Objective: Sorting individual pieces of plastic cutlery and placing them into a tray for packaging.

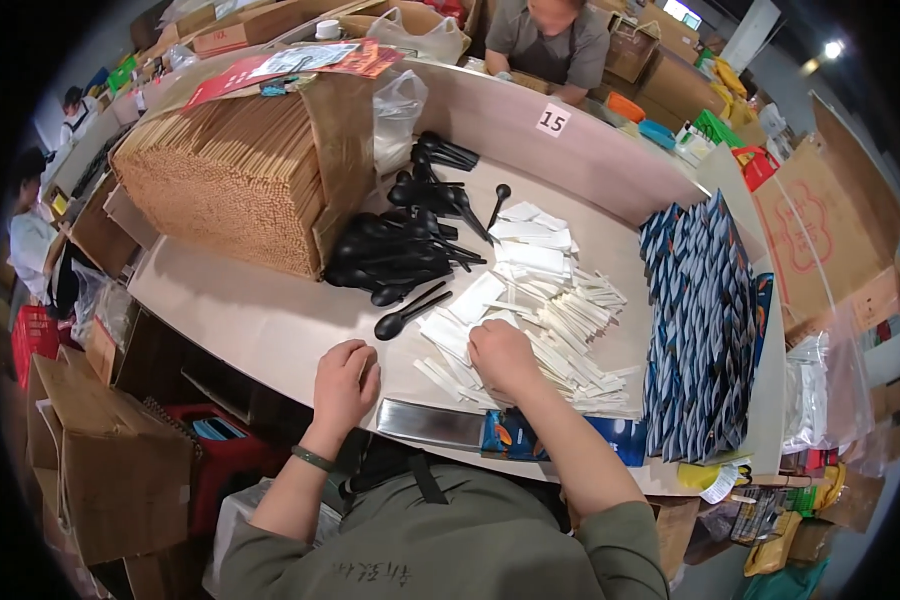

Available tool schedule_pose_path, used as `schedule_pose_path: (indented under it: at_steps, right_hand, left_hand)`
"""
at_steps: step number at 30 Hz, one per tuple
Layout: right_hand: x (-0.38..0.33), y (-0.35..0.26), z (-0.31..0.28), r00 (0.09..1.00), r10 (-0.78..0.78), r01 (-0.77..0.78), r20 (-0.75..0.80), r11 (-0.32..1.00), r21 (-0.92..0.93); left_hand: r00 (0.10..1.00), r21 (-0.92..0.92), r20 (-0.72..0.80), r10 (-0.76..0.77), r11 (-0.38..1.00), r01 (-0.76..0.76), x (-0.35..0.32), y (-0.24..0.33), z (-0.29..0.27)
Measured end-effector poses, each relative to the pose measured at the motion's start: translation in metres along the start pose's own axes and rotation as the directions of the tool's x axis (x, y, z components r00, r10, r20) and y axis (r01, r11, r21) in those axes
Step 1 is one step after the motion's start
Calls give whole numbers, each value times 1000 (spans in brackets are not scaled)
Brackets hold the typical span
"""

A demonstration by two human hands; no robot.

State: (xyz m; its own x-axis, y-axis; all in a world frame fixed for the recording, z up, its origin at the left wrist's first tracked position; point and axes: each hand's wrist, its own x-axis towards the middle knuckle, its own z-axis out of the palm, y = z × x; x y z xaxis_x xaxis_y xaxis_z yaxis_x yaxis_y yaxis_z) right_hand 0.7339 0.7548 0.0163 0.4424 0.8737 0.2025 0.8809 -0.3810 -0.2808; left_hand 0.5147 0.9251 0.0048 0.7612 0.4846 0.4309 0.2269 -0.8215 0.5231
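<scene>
My left hand (346,388) rests at the near side of the table with its fingers curled together and nothing visible in them. Just beyond it lie black plastic spoons (395,250) in a heap, one pair apart in front. My right hand (502,358) is closed over the near edge of some flat white paper packets (473,302); its fingertips are hidden, so what it pinches does not show. Thin white sticks (570,315) are spread around and beyond that hand. Under my right forearm, blue printed pouches (618,437) lie along the table edge beside a shiny metal strip (432,425).
A tall row of blue and silver pouches (700,335) stands at the right. On the left, a large carton (342,150) holds tightly stacked brown paper pieces (225,195). A low partition (610,150) closes off the far side, with another person (545,45) behind it. Cardboard boxes (110,460) crowd the lower left.
</scene>
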Motion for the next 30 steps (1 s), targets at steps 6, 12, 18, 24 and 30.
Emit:
schedule_pose_path:
  at_steps: [6,12,18,24,30]
  right_hand:
    - [12,-2,-25,977,152,-185,151,956,229]
    - [-24,-33,-57,948,-243,166,207,929,332]
    - [-71,-42,-38,915,-332,272,231,927,257]
    - [-86,-62,-16,991,-104,80,90,968,239]
    - [-114,-44,-44,976,52,3,-212,968,252]
  left_hand:
    - [999,-67,-11,-35,997,34,5,-7,-1]
    - [999,-80,-49,6,997,-10,67,6,26]
    - [988,12,120,-100,995,99,82,8,30]
    - [988,-270,60,-140,951,151,71,17,17]
    - [906,-302,396,150,953,-25,19,39,-25]
